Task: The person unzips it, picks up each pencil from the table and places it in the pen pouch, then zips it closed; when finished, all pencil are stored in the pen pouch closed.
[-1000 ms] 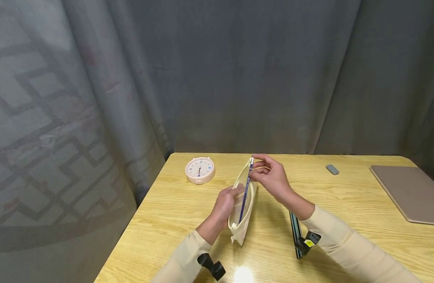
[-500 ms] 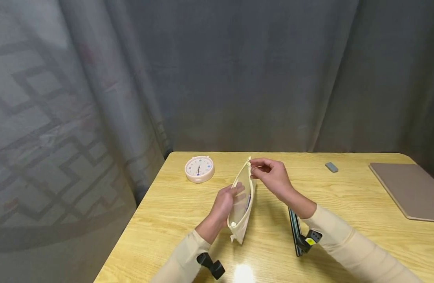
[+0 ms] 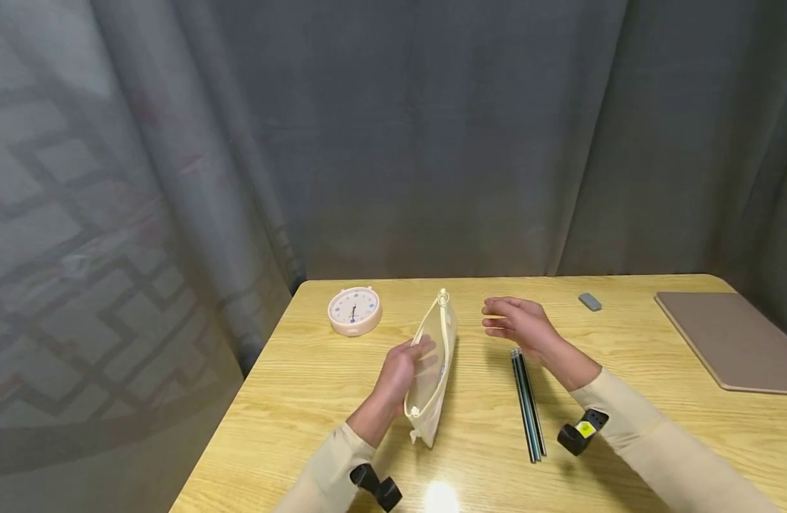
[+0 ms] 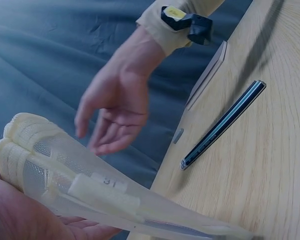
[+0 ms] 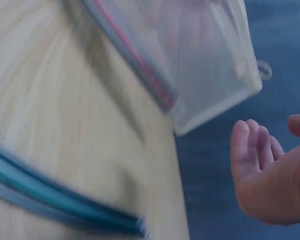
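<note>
A: Two hands show over the yellow wooden table (image 3: pixel 342 399) in the head view. The left hand (image 3: pixel 402 367) grips a cream mesh pouch (image 3: pixel 431 370) by its side, holding it on edge with its lower corner on the table and its zipper end pointing away from the person.

B: And the right hand (image 3: pixel 521 322)?

A: It hangs just above the table, right of the pouch and apart from it, fingers relaxed and holding nothing. Near it lie a few dark pencils (image 3: pixel 528 402), side by side, running toward the person.

B: What else is on the table?

A: A small round clock (image 3: pixel 355 311) sits near the far left corner, a small grey eraser (image 3: pixel 590 301) lies toward the far right, and a flat brown board (image 3: pixel 729 340) lies at the right edge. Grey curtains (image 3: pixel 431 135) hang behind.

B: The left wrist view?

A: The pouch (image 4: pixel 90 185) fills the lower left, the left hand's fingers (image 4: pixel 20 215) curled under it. Beyond it the right hand (image 4: pixel 115 112) is in the air, palm toward the pouch, fingers loose. One pencil (image 4: pixel 222 125) lies on the wood to the right.

B: And the right wrist view?

A: It is blurred. The pouch (image 5: pixel 210 70) stands at the top, with something blue and red showing through the mesh. The right hand (image 5: pixel 272 175) is at the lower right, fingers loosely bent and touching nothing. The pencils (image 5: pixel 50 195) streak across the lower left.
</note>
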Demonstrator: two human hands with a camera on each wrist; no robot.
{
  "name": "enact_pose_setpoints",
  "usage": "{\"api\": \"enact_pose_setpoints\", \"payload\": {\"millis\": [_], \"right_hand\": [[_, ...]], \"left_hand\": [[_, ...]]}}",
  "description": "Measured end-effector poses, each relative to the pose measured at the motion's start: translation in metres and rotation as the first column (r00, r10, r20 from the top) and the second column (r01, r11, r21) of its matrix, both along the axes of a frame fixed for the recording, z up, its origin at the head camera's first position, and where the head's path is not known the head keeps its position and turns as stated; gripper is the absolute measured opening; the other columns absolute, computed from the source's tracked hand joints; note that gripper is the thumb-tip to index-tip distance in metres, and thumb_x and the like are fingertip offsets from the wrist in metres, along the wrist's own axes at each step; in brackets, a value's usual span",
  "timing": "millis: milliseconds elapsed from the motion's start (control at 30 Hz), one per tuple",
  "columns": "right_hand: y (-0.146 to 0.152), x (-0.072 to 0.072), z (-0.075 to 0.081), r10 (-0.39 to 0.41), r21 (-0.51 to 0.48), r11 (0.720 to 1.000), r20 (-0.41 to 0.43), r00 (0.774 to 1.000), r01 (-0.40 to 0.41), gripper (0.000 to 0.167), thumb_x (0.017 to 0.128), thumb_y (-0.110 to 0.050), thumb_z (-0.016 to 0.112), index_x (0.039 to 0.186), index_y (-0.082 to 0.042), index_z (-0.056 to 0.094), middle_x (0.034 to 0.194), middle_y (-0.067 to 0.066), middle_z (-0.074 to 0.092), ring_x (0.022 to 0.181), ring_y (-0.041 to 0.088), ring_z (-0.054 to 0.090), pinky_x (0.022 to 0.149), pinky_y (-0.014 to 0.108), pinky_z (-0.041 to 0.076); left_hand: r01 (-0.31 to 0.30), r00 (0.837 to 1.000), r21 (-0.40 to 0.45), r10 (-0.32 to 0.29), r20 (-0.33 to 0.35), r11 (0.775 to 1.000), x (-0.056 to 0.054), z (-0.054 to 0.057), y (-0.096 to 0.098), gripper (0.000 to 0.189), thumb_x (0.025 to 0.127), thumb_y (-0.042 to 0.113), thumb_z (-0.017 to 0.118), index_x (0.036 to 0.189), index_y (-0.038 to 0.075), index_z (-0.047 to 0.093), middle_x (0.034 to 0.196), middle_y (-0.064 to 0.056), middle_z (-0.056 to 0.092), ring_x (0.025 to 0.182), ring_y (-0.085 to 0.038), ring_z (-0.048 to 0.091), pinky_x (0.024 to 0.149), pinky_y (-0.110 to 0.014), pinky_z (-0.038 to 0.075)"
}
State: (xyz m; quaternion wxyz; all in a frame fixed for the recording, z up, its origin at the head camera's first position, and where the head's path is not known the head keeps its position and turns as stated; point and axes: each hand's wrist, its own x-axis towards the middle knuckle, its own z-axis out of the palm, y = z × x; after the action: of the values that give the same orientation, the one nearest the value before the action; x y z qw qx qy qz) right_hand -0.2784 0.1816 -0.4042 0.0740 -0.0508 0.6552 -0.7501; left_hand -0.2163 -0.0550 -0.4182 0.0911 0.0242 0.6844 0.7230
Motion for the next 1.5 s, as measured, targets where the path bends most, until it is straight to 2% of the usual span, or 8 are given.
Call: {"api": "enact_pose_setpoints", "payload": {"millis": [167,333,433,567,667,867,1233,1500], "right_hand": [[0.026,-0.001,-0.016,0.054,0.111,0.992,0.073,0.996,-0.062,0.062,0.107,-0.027,0.054,0.149,0.015,0.038,0.105,0.0,0.07,0.086,0.006,0.072,0.082,0.025,0.063],[0.048,-0.001,-0.031,0.092,0.253,0.959,0.138,0.986,-0.125,0.071,0.109,-0.032,0.05,0.154,0.016,0.027,0.134,0.033,0.058,0.088,0.007,0.071,0.082,0.024,0.063],[0.058,-0.001,-0.039,0.122,0.314,0.934,0.169,0.978,-0.171,0.071,0.109,-0.032,0.051,0.152,0.02,0.026,0.14,0.04,0.051,0.086,0.008,0.07,0.079,0.024,0.063],[0.065,-0.001,-0.048,0.137,0.36,0.912,0.181,0.974,-0.195,0.062,0.106,-0.026,0.057,0.142,0.021,0.041,0.109,0.021,0.067,0.08,0.01,0.069,0.073,0.027,0.064],[0.069,-0.003,-0.053,0.156,0.386,0.897,0.177,0.972,-0.214,0.053,0.105,-0.022,0.059,0.136,0.02,0.048,0.097,0.009,0.067,0.078,0.012,0.069,0.07,0.028,0.064],[0.075,-0.005,-0.061,0.193,0.441,0.863,0.164,0.967,-0.247,0.048,0.104,-0.017,0.06,0.133,0.02,0.051,0.095,0.011,0.069,0.078,0.014,0.069,0.07,0.029,0.064],[0.072,-0.003,-0.066,0.17,0.549,0.813,0.095,0.981,-0.194,0.045,0.093,-0.005,0.073,0.125,0.018,0.053,0.078,0.006,0.068,0.065,0.015,0.066,0.061,0.029,0.063],[0.066,0.001,-0.06,0.151,0.676,0.725,0.029,0.988,-0.131,0.045,0.084,-0.003,0.077,0.121,0.015,0.059,0.085,0.01,0.071,0.067,0.018,0.07,0.062,0.033,0.064]], "left_hand": [[-0.008,1.0,-0.006,0.008,-0.002,1.0,0.001,-0.001,-0.002,0.051,0.108,0.015,0.033,0.152,-0.012,0.038,0.155,-0.028,0.045,0.141,-0.047,0.047,0.113,-0.057,0.046],[-0.007,1.0,-0.003,0.007,0.003,1.0,0.001,-0.001,-0.003,0.051,0.108,0.015,0.033,0.152,-0.011,0.038,0.156,-0.028,0.044,0.14,-0.047,0.047,0.112,-0.055,0.047],[-0.013,1.0,-0.006,0.013,0.008,1.0,0.001,0.0,-0.003,0.051,0.108,0.015,0.033,0.151,-0.011,0.039,0.156,-0.027,0.044,0.14,-0.046,0.048,0.111,-0.055,0.048],[-0.021,1.0,-0.006,0.021,0.014,1.0,0.0,-0.001,-0.002,0.051,0.108,0.015,0.033,0.151,-0.012,0.039,0.156,-0.027,0.045,0.139,-0.046,0.049,0.11,-0.054,0.049],[-0.021,1.0,-0.005,0.021,0.011,1.0,-0.001,-0.002,-0.001,0.051,0.107,0.014,0.034,0.15,-0.013,0.04,0.155,-0.027,0.045,0.139,-0.046,0.05,0.11,-0.053,0.05],[-0.019,1.0,-0.009,0.019,0.004,1.0,-0.001,-0.003,-0.001,0.051,0.106,0.013,0.035,0.149,-0.014,0.04,0.153,-0.028,0.047,0.138,-0.047,0.051,0.109,-0.053,0.05],[-0.014,1.0,0.0,0.014,0.023,1.0,-0.001,-0.005,-0.001,0.051,0.106,0.013,0.034,0.15,-0.012,0.041,0.153,-0.027,0.048,0.138,-0.046,0.05,0.109,-0.053,0.051],[-0.035,0.999,0.002,0.035,0.036,0.999,-0.001,-0.004,-0.001,0.05,0.106,0.014,0.036,0.149,-0.011,0.043,0.155,-0.025,0.047,0.137,-0.045,0.052,0.108,-0.051,0.052]]}}
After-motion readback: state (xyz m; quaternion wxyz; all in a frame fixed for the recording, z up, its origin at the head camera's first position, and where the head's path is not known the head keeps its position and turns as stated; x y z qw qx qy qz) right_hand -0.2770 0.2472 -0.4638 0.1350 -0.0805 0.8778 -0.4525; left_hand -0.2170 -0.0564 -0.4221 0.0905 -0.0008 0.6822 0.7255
